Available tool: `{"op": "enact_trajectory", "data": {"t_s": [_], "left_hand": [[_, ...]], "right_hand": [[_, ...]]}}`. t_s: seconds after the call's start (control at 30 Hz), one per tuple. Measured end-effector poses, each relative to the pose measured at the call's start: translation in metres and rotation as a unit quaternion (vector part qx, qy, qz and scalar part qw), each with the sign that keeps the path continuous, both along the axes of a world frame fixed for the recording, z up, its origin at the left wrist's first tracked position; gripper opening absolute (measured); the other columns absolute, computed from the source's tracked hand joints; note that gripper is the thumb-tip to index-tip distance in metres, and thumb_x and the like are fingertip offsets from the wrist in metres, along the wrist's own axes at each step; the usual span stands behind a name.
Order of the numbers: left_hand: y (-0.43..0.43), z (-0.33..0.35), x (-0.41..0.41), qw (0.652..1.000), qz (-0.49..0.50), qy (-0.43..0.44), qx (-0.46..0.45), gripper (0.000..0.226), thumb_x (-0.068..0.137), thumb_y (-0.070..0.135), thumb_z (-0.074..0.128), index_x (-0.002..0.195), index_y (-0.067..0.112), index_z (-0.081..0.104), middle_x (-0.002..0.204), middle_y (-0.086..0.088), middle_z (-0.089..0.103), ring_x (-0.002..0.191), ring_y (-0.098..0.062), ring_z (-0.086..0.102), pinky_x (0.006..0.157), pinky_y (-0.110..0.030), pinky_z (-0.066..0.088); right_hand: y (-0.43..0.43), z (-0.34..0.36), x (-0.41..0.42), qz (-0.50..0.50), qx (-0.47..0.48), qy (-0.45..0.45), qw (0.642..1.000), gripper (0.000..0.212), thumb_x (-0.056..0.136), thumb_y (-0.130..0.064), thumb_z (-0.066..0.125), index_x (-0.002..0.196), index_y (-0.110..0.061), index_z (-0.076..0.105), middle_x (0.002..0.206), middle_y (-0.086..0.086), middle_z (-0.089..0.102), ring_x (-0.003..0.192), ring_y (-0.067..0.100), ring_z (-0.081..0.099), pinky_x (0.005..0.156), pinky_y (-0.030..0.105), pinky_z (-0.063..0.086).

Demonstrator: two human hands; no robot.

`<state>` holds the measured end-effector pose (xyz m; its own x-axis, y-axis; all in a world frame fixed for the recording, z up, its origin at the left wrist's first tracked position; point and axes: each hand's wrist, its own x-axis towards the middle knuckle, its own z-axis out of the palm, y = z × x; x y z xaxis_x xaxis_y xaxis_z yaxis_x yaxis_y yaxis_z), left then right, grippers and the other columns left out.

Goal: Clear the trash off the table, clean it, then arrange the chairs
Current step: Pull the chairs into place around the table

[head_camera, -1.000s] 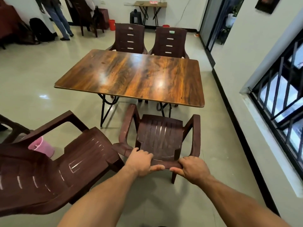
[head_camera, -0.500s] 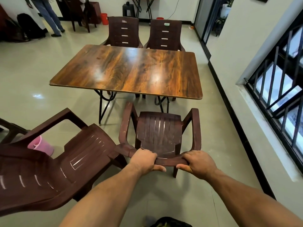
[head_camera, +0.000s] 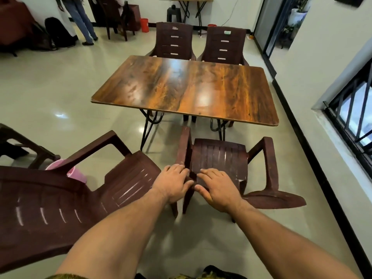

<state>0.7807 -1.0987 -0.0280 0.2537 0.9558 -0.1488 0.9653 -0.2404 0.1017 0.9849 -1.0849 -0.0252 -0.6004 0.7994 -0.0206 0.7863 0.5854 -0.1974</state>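
Note:
A wood-grain table (head_camera: 187, 87) with a bare top stands in the middle of the room. A dark brown plastic armchair (head_camera: 219, 156) faces its near edge, seat partly in front of the table legs. My left hand (head_camera: 171, 183) and my right hand (head_camera: 218, 189) lie close together on the left part of this chair's backrest top, fingers over it and thumbs under. A second brown chair (head_camera: 60, 202) leans at my left, touching the first. Two more chairs (head_camera: 174, 42), (head_camera: 224, 46) stand pushed in at the table's far side.
A pink bucket (head_camera: 75, 174) sits on the floor behind the leaning chair. A white wall with a barred window (head_camera: 354, 117) runs along the right, leaving a narrow strip of floor. A person (head_camera: 80, 21) stands far back left near other furniture.
The chair has moved forward toward the table and turned a little. Both hands have slid left along its backrest and come closer together.

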Motion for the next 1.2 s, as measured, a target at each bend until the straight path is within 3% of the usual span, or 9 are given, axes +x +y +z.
{"op": "enact_trajectory", "data": {"t_s": [0.23, 0.4, 0.57, 0.67, 0.77, 0.83, 1.0, 1.2], "left_hand": [[-0.03, -0.02, -0.167, 0.998, 0.018, 0.033, -0.054, 0.06, 0.103, 0.054, 0.026, 0.149, 0.017, 0.042, 0.161, -0.006, 0.031, 0.15, -0.023, 0.023, 0.122, -0.045, 0.019], [-0.091, -0.029, -0.332, 0.987, 0.029, 0.061, -0.144, 0.062, 0.103, 0.055, 0.025, 0.149, 0.016, 0.041, 0.162, -0.008, 0.029, 0.151, -0.025, 0.021, 0.122, -0.047, 0.02], [-0.134, -0.018, -0.43, 0.981, 0.05, 0.091, -0.163, 0.06, 0.104, 0.054, 0.026, 0.144, 0.016, 0.049, 0.157, -0.008, 0.036, 0.147, -0.025, 0.027, 0.119, -0.048, 0.025], [-0.165, -0.012, -0.482, 0.964, 0.055, 0.134, -0.224, 0.06, 0.103, 0.053, 0.026, 0.143, 0.016, 0.051, 0.159, -0.009, 0.034, 0.149, -0.026, 0.024, 0.119, -0.05, 0.021], [-0.175, -0.005, -0.5, 0.96, 0.039, 0.157, -0.228, 0.053, 0.1, 0.046, 0.029, 0.132, 0.019, 0.061, 0.144, -0.008, 0.055, 0.135, -0.026, 0.046, 0.114, -0.046, 0.031], [-0.179, 0.0, -0.508, 0.963, 0.035, 0.149, -0.222, 0.047, 0.098, 0.04, 0.032, 0.122, 0.018, 0.065, 0.132, -0.007, 0.064, 0.124, -0.025, 0.057, 0.109, -0.042, 0.035], [-0.181, 0.009, -0.517, 0.971, 0.044, 0.124, -0.199, 0.052, 0.105, 0.046, 0.026, 0.12, 0.014, 0.065, 0.13, -0.01, 0.065, 0.121, -0.027, 0.058, 0.104, -0.041, 0.036], [-0.18, 0.009, -0.517, 0.976, 0.048, 0.116, -0.178, 0.053, 0.104, 0.043, 0.025, 0.124, 0.012, 0.064, 0.133, -0.012, 0.061, 0.123, -0.028, 0.055, 0.103, -0.044, 0.039]], "right_hand": [[-0.03, -0.034, -0.176, -0.05, 0.047, 0.001, 0.998, 0.055, 0.099, -0.052, 0.033, 0.134, -0.019, 0.06, 0.151, 0.007, 0.047, 0.144, 0.024, 0.035, 0.116, 0.05, 0.03], [-0.11, -0.052, -0.337, -0.064, -0.006, 0.042, 0.997, 0.055, 0.1, -0.051, 0.032, 0.135, -0.019, 0.059, 0.151, 0.006, 0.047, 0.144, 0.024, 0.036, 0.117, 0.047, 0.03], [-0.163, -0.044, -0.444, -0.05, -0.085, 0.055, 0.994, 0.06, 0.101, -0.054, 0.023, 0.145, -0.022, 0.048, 0.159, 0.002, 0.034, 0.15, 0.019, 0.022, 0.122, 0.043, 0.018], [-0.192, -0.036, -0.504, -0.026, -0.107, 0.068, 0.992, 0.055, 0.101, -0.051, 0.028, 0.142, -0.021, 0.051, 0.156, 0.002, 0.039, 0.147, 0.021, 0.028, 0.12, 0.042, 0.022], [-0.215, -0.026, -0.545, -0.03, -0.167, 0.07, 0.983, 0.038, 0.101, -0.041, 0.035, 0.123, -0.02, 0.056, 0.128, 0.008, 0.062, 0.12, 0.032, 0.056, 0.099, 0.044, 0.046], [-0.232, -0.018, -0.569, -0.086, -0.234, 0.056, 0.967, 0.034, 0.101, -0.038, 0.032, 0.119, -0.019, 0.053, 0.113, 0.013, 0.067, 0.102, 0.039, 0.063, 0.084, 0.045, 0.05], [-0.266, -0.014, -0.592, -0.113, -0.199, 0.003, 0.974, 0.053, 0.101, -0.054, 0.026, 0.123, -0.012, 0.05, 0.116, 0.014, 0.061, 0.104, 0.036, 0.06, 0.085, 0.046, 0.05], [-0.268, -0.017, -0.588, -0.075, -0.11, -0.031, 0.991, 0.049, 0.104, -0.052, 0.024, 0.124, -0.015, 0.049, 0.115, 0.008, 0.063, 0.096, 0.03, 0.062, 0.074, 0.045, 0.046]]}}
